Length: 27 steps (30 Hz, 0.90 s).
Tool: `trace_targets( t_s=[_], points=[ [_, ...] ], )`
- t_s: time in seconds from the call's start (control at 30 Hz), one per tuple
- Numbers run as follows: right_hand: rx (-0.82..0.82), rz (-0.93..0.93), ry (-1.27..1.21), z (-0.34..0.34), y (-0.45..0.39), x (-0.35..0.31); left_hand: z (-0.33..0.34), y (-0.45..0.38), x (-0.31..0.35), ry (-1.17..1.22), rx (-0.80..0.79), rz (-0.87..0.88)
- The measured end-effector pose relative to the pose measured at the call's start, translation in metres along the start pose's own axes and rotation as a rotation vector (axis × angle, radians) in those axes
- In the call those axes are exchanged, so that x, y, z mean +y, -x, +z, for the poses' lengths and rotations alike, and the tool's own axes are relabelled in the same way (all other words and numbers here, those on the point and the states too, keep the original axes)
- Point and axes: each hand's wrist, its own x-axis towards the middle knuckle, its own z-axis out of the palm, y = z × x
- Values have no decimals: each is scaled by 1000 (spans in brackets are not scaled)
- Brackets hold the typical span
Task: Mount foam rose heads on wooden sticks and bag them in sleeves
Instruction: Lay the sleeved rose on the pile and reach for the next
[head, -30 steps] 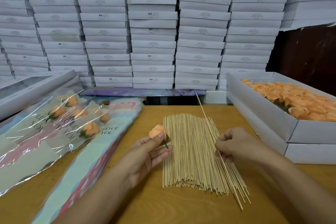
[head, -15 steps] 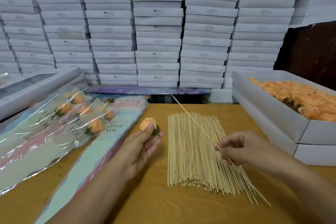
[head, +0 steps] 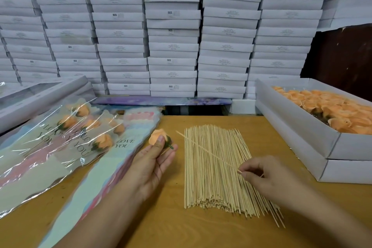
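My left hand [head: 153, 165] holds an orange foam rose head [head: 156, 137] with a green base between thumb and fingers, its short green stub pointing right. My right hand [head: 267, 175] pinches one end of a single wooden stick [head: 207, 152], which slants up and left over the pile of sticks [head: 217, 169]; its far tip lies a short way right of the rose head, not touching it. A stack of pastel "LOVE YOU" sleeves [head: 112, 159] lies left of my left hand.
Several bagged roses in clear sleeves [head: 60, 137] lie at the left. A white box of orange rose heads [head: 298, 127] sits on another box at the right. Stacked white boxes [head: 173, 32] form a wall behind the wooden table [head: 173, 225].
My right hand has slid along the stick to its near end and swung the stick's tip leftward toward the rose head. My left hand has stayed nearly in place with the rose.
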Motion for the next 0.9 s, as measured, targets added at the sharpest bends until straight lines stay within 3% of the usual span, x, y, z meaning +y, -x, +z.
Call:
trace_targets(
  t_s=[0.9],
  points=[
    [-34, -7, 148, 12, -2, 1, 2, 1, 0, 57, 12, 39]
  ],
)
